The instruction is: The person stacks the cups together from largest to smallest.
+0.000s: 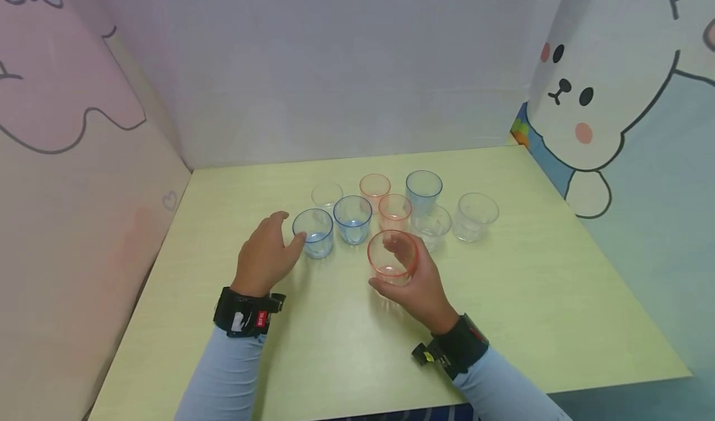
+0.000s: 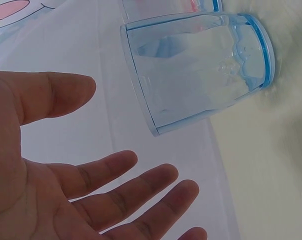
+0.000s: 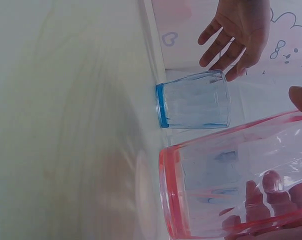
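Observation:
My right hand (image 1: 418,284) grips a clear red-tinted glass (image 1: 391,271), its fingers seen through the far wall and its thumb on the near side. In the right wrist view the red glass (image 3: 211,185) stands upright, its base just off the table. My left hand (image 1: 267,253) is beside the leftmost blue-tinted glass (image 1: 317,241), fingers spread and holding nothing. From the left wrist view, a gap shows between the left hand (image 2: 86,185) and the blue glass (image 2: 196,75). A second blue glass (image 1: 353,225) stands just right of the first.
Behind the hands stand two more red glasses (image 1: 375,186) (image 1: 395,213), another blue glass (image 1: 423,188) and clear glasses (image 1: 475,217) (image 1: 432,225) (image 1: 326,194). The pale yellow table (image 1: 536,309) meets a white back wall (image 1: 357,67). Printed panels flank both sides.

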Demonstrator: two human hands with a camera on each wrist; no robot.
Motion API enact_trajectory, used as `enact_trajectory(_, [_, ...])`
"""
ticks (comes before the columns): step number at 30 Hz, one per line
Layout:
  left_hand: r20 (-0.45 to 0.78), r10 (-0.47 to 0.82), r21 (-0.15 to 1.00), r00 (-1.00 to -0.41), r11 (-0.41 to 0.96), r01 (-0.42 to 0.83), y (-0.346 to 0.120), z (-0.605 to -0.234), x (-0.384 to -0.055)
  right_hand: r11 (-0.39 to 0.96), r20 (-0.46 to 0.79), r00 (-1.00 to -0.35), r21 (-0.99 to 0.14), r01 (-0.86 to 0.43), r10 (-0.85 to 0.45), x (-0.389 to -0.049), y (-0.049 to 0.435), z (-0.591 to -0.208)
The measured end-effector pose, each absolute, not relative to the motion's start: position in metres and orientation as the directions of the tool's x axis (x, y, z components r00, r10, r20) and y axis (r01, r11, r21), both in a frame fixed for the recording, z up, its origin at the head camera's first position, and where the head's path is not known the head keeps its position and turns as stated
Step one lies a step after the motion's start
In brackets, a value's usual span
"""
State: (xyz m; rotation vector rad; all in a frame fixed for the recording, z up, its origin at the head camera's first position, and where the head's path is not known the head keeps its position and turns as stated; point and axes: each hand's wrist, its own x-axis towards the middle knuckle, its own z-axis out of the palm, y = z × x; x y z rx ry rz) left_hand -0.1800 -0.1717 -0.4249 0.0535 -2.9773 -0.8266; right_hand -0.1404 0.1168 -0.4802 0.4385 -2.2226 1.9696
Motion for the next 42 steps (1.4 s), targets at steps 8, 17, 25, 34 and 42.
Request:
enact_trajectory(8, [0.036, -0.055, 0.534, -0.998, 0.845, -0.027, -0.171, -0.429, -0.18, 0.108, 0.267, -0.956, -0.954, -0.28, -0.123, -0.14, 0.119, -0.487])
enact_trajectory(17, [0.018, -0.067, 0.561, -0.998, 0.826, -0.045, -0.168, -0.436, -0.177, 0.079, 0.256, -0.959, -0.961, -0.266, -0.119, -0.139, 0.119, -0.489])
enact_trajectory(25, [0.071, -0.07, 0.572, -0.995, 0.82, -0.016, -0.167, -0.443, -0.174, 0.065, 0.271, -0.956, -0.958, -0.28, -0.114, -0.139, 0.118, -0.493])
enact_trajectory(34, [0.119, -0.07, 0.625, -0.99, 0.78, 0.02, -0.167, -0.444, -0.175, 0.08, 0.264, -0.958, -0.959, -0.273, -0.111, -0.139, 0.119, -0.499])
enact_trajectory(42, [0.166, -0.091, 0.708, -0.982, 0.704, 0.055, -0.163, -0.457, -0.176, 0.061, 0.266, -0.956, -0.959, -0.275, -0.122, -0.139, 0.12, -0.5])
